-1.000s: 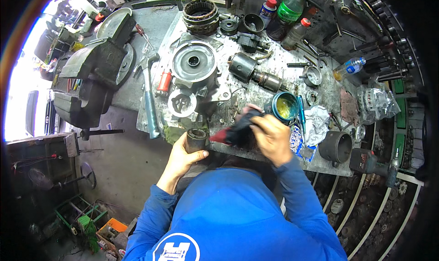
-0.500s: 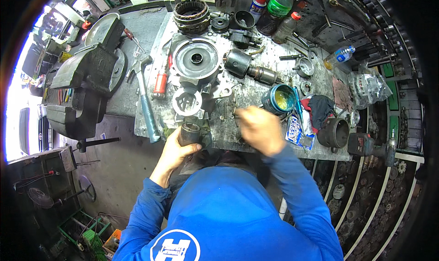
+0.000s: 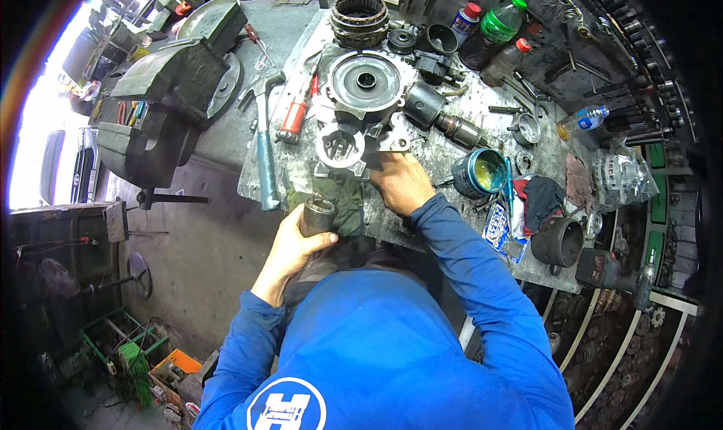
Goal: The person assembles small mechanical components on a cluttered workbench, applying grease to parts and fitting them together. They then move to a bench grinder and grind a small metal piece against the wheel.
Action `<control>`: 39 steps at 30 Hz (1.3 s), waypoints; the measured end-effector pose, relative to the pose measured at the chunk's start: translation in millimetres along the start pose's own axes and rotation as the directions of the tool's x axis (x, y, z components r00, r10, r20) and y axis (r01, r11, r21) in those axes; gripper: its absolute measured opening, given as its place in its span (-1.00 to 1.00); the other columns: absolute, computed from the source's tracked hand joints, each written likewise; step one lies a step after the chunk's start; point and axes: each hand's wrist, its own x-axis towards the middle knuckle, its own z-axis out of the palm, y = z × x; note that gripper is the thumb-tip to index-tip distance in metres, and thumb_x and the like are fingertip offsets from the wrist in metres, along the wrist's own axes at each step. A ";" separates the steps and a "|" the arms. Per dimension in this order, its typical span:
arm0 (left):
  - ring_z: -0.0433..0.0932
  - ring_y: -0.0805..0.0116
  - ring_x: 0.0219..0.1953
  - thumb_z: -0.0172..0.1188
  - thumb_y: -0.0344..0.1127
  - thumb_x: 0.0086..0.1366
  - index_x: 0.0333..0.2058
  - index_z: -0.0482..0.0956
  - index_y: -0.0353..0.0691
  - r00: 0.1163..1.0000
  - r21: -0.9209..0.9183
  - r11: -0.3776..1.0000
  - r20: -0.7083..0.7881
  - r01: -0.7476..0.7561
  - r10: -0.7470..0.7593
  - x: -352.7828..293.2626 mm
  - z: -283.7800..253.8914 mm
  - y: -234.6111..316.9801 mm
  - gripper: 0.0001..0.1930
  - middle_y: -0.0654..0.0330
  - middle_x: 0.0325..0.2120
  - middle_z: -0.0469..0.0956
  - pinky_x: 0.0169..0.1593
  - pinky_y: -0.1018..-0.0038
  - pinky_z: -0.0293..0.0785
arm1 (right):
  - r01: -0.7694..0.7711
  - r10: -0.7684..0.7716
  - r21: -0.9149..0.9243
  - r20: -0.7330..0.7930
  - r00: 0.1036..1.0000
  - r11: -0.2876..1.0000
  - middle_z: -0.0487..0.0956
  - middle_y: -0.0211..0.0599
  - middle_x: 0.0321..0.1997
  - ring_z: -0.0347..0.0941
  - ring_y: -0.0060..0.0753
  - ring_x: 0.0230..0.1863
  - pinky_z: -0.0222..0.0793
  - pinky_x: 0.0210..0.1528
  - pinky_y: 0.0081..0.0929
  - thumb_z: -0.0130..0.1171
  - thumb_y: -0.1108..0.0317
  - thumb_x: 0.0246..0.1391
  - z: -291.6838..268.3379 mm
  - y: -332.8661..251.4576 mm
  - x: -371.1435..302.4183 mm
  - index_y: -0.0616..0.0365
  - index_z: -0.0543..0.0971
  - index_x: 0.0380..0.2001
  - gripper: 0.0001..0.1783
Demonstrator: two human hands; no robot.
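My left hand (image 3: 290, 249) is closed around a short dark metal cylinder (image 3: 319, 216), held upright before the bench's front edge with its open end up. My right hand (image 3: 403, 183) is down on the bench top, fingers curled, beside the lower right of a cast metal housing (image 3: 340, 147). Whatever its fingertips grip is hidden. Between the hands lies a dark green rag (image 3: 339, 198). Behind the housing sits a large round metal part (image 3: 366, 81) with a dark central hub. An armature-like shaft (image 3: 461, 129) lies beyond my right hand.
A blue-handled hammer (image 3: 266, 163) and a red-handled tool (image 3: 294, 117) lie left. Right of my hand stand an open tub of yellowish grease (image 3: 489, 172), a blue card (image 3: 503, 230) and a dark metal ring (image 3: 557, 242). Several bottles (image 3: 503, 23) stand at the back. A vise (image 3: 162, 106) is far left.
My right hand has moved left and away from me, coming down beside the housing. My left hand still holds the cylinder. The whole view has shifted, so the bench appears farther right.
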 end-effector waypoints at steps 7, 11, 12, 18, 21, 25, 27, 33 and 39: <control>0.65 0.28 0.00 0.61 -0.32 0.04 0.10 0.56 -0.34 0.994 0.253 0.962 -0.004 -0.103 0.107 3.0 22.0 4.5 -0.35 0.09 -0.06 0.70 0.11 0.31 0.55 | -0.133 0.228 0.333 -0.265 0.937 0.933 0.62 -0.12 0.03 0.55 0.01 0.10 0.49 0.11 -0.13 0.27 0.55 0.02 -52.3 -12.4 -46.1 0.09 0.70 0.07 -0.52; 0.70 0.00 0.05 0.61 -0.19 0.00 0.14 0.54 -0.33 0.993 0.514 0.851 0.088 -0.111 0.076 7.2 54.7 15.0 -0.27 -0.11 0.02 0.70 0.15 0.20 0.58 | -0.306 0.770 0.903 -0.042 0.636 0.302 0.69 -0.18 -0.01 0.67 -0.24 0.02 0.55 0.13 -0.34 0.33 0.43 0.31 -79.6 -23.9 -128.1 0.30 0.56 0.13 -0.62; 0.71 -0.07 0.06 0.61 -0.16 -0.01 0.14 0.54 -0.33 0.991 0.549 0.829 0.128 -0.111 0.048 10.7 66.3 18.4 -0.25 -0.15 0.04 0.69 0.16 0.17 0.58 | -0.303 0.794 0.938 0.054 0.605 0.167 0.69 -0.22 -0.08 0.66 -0.36 -0.06 0.57 0.04 -0.41 0.26 0.28 0.44 -83.6 -18.2 -150.6 0.26 0.51 0.18 -0.61; 0.65 -0.20 0.00 0.51 -0.16 0.07 0.07 0.51 -0.27 0.894 0.767 0.467 0.420 -0.440 0.153 52.1 157.4 23.2 -0.38 -0.11 -0.09 0.66 0.06 0.00 0.60 | 0.242 0.725 0.724 0.483 0.491 -0.646 0.69 -0.12 -0.14 0.62 -0.22 -0.26 0.53 -0.19 -0.24 0.07 0.10 0.55 -59.0 2.8 -227.2 0.06 0.59 0.18 -0.64; 0.63 -0.17 0.02 0.49 -0.20 0.10 0.04 0.50 -0.27 0.848 0.779 0.337 0.493 -0.529 0.193 63.4 193.1 19.9 -0.44 -0.08 -0.08 0.62 0.05 -0.01 0.59 | 0.300 0.718 0.692 0.452 0.529 -0.657 0.66 -0.14 -0.15 0.57 -0.33 -0.33 0.49 -0.25 -0.34 0.06 0.03 0.54 -52.8 1.6 -240.3 0.14 0.53 0.27 -0.52; 0.64 -0.13 -0.01 0.49 -0.22 0.10 0.02 0.49 -0.28 0.858 0.814 0.279 0.456 -0.509 0.237 71.2 225.5 14.0 -0.45 -0.07 -0.10 0.61 0.04 0.01 0.60 | 0.337 0.648 0.586 0.470 0.600 -0.737 0.70 -0.07 -0.10 0.62 -0.32 -0.32 0.51 -0.26 -0.38 0.09 0.10 0.53 -55.1 8.6 -245.8 0.10 0.58 0.20 -0.61; 0.64 -0.12 -0.03 0.49 -0.23 0.10 0.03 0.48 -0.28 0.851 0.822 0.259 0.428 -0.506 0.305 74.7 235.0 11.6 -0.44 -0.07 -0.12 0.61 0.04 0.03 0.60 | 0.341 0.587 0.520 0.438 0.681 -0.783 0.70 -0.05 -0.05 0.63 -0.32 -0.29 0.53 -0.23 -0.39 0.14 0.22 0.50 -58.2 14.1 -247.8 0.16 0.56 0.23 -0.63; 0.62 -0.05 0.00 0.50 -0.22 0.10 0.09 0.48 -0.27 0.835 0.865 0.186 0.361 -0.467 0.416 83.2 255.6 5.6 -0.39 -0.01 -0.12 0.60 0.05 0.12 0.60 | 0.198 0.472 0.522 0.467 0.748 -0.830 0.67 -0.04 0.00 0.63 -0.32 -0.26 0.47 -0.23 -0.41 0.06 0.33 0.46 -70.9 25.9 -251.9 0.31 0.48 0.33 -0.53; 0.57 -0.05 0.15 0.49 -0.23 0.19 0.24 0.51 -0.23 0.703 0.870 0.001 0.398 -0.493 0.590 50.2 242.9 22.0 -0.35 -0.07 0.09 0.59 0.24 0.14 0.51 | 0.121 0.308 0.391 0.461 0.832 -0.912 0.43 -0.30 -0.30 0.27 -0.43 -0.46 0.25 -0.31 -0.43 -0.05 0.18 0.53 -82.4 25.4 -241.1 0.35 0.33 0.45 -0.40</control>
